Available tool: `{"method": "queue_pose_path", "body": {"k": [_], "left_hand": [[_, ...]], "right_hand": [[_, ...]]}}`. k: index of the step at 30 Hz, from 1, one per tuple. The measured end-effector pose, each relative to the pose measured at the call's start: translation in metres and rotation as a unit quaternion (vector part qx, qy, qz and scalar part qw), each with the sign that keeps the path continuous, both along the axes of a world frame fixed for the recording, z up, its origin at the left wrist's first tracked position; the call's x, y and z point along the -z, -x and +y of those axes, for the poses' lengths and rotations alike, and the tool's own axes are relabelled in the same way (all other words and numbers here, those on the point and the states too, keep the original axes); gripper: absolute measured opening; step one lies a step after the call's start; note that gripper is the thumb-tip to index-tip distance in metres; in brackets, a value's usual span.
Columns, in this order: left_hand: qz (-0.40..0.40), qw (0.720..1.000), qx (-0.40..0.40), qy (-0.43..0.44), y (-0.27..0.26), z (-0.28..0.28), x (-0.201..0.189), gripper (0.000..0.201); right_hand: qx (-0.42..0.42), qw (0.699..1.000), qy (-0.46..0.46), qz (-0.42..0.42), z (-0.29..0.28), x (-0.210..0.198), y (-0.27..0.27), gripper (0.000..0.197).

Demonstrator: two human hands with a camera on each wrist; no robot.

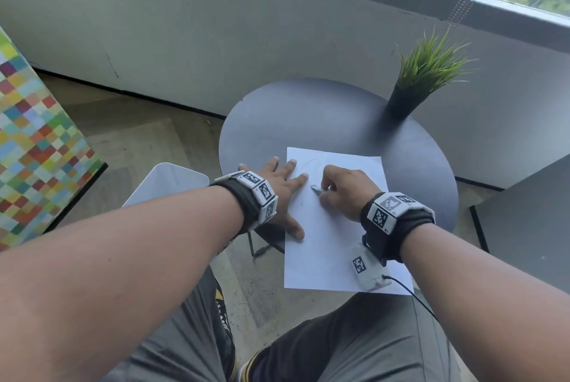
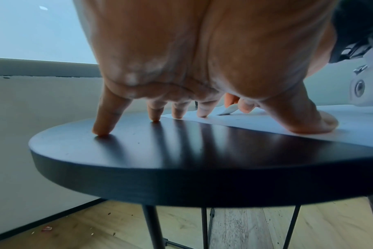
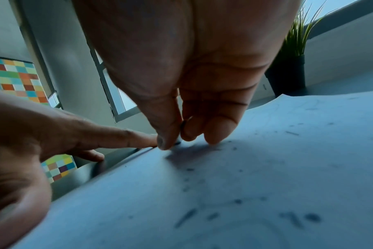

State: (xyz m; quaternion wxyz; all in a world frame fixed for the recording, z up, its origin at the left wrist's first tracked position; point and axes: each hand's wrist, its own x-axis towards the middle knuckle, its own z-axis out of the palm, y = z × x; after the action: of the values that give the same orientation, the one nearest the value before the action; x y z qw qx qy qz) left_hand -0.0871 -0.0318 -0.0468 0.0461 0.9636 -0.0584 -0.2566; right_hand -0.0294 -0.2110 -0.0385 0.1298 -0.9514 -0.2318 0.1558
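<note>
The sheet of paper (image 1: 333, 246) overhangs the near edge of the round table (image 1: 308, 116). The left hand (image 1: 282, 184), fingers spread flat, pins its left edge against sliding. The right hand (image 1: 345, 190) pinches a short dark-tipped stub (image 1: 316, 189), tip at the sheet.

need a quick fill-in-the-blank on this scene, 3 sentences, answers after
1. The right hand pinches a small grey stub against the white ____.
2. The left hand is spread out, and its little finger touches the bare round ____.
3. The plant stands in a ____ pot.

Missing words: paper; table; black.
</note>
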Motion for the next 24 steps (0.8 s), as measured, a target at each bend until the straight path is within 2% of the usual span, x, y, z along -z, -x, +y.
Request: {"method": "queue_pose_path", "body": {"k": [2,6,8,11,13,16,17,20,21,24], "left_hand": [[0.002,1.0,0.0,0.0,0.001,-0.001,0.001,0.13],[0.007,1.0,0.004,0.005,0.0,0.0,-0.001,0.132],[0.008,1.0,0.003,0.004,0.002,-0.001,0.0,0.132],[0.008,1.0,-0.003,-0.005,0.004,0.0,0.002,0.132],[0.006,1.0,-0.002,-0.003,0.003,0.0,0.003,0.133],[0.014,1.0,0.003,-0.001,0.003,0.001,0.001,0.132],[0.014,1.0,0.005,-0.004,0.003,0.001,0.001,0.131],[0.019,1.0,0.005,-0.016,0.003,0.0,-0.001,0.131],[0.022,1.0,0.005,-0.018,0.003,0.0,-0.002,0.131],[0.025,0.999,0.01,-0.018,0.003,0.0,-0.003,0.131]], "right_hand": [[-0.048,0.999,-0.006,-0.016,0.006,-0.001,0.01,0.011],[-0.207,0.978,-0.002,-0.014,0.016,0.007,0.034,0.012],[-0.185,0.982,0.022,-0.036,0.008,0.005,0.022,0.008],[-0.094,0.992,0.034,-0.077,-0.006,0.0,0.004,0.012],[-0.131,0.988,0.026,-0.074,0.0,0.001,0.014,0.015],[-0.247,0.967,0.039,-0.04,0.011,0.01,0.037,0.012],[-0.237,0.969,0.049,-0.039,0.008,0.006,0.032,0.012],[-0.112,0.99,0.034,-0.083,-0.008,-0.001,0.005,0.019],[-0.099,0.99,0.039,-0.091,-0.009,-0.002,0.005,0.02],[-0.195,0.978,0.034,-0.063,0.008,0.001,0.035,0.013]]}}
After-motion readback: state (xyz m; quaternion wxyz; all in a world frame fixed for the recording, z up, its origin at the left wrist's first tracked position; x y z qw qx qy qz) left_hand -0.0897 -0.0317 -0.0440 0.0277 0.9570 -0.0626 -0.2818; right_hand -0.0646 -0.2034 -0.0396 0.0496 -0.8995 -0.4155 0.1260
